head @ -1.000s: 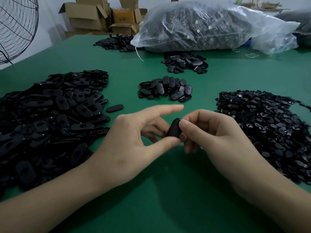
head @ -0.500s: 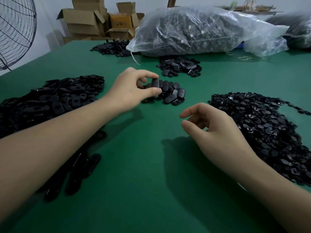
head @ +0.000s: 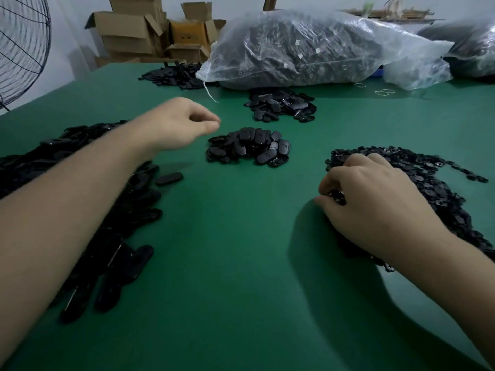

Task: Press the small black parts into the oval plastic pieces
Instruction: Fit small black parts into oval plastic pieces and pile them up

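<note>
My right hand (head: 375, 202) lies on the near edge of the heap of small black parts (head: 439, 183) at the right. Its fingers curl into the heap and pinch a small black part (head: 337, 197). My left hand (head: 182, 124) hovers, blurred, just left of the middle pile of oval pieces (head: 249, 148); its fingers are loosely curled and nothing shows between them. A big heap of oval plastic pieces (head: 80, 162) runs under my left forearm. A single oval piece (head: 169, 179) lies loose beside that heap.
Further back on the green table (head: 227, 263) lie another pile of ovals (head: 281, 105) and a flat pile (head: 174, 76). A large clear bag of black parts (head: 308, 46) lies behind them, with rubber bands (head: 383, 92) nearby. Cardboard boxes (head: 134, 30) and a fan (head: 21, 49) stand at the far left.
The oval piece that both hands held was carried by my left hand to the middle pile and let go. My right hand has moved right onto the small-parts heap.
</note>
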